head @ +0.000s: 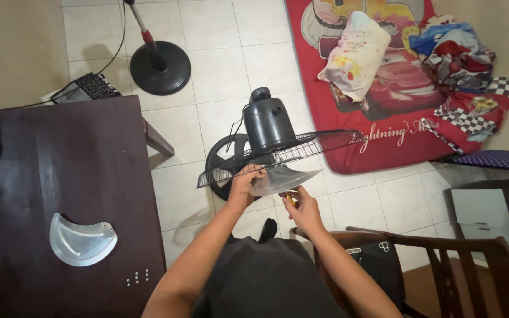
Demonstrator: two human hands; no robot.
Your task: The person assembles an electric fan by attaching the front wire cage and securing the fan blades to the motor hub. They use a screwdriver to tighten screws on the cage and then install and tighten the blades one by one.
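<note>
The fan (269, 132) lies tipped in front of my hands, its dark motor housing (268, 121) on the far side of my fingers and its wire rear guard (301, 146) spreading flat to both sides of them. I judge the motor end heavy and stiff, so the weight sits beyond my reach and the stand takes it; the guard is thin wire that would bend if I leaned on it, so I would not carry anything by it.

Just under the guard, against my fingertips, is the metal blade (281, 178), pale and curved. It looks light, rigid and smooth, likely slippery on its face and thin at the edge, so the place to hold it is near its root by the hub, not the tip.

My left hand (244, 184) has its fingers curled onto the guard and the blade's near edge, steadying them. My right hand (303, 206), just beside and nearer to me, is closed around a small yellow-handled tool (290, 197); most of it is hidden in my grip.

Well off to the left of my left hand, on the dark table (89, 153), rest a second blade (81, 240) and a few small screws (137, 278), tiny and easy to scatter.
</note>
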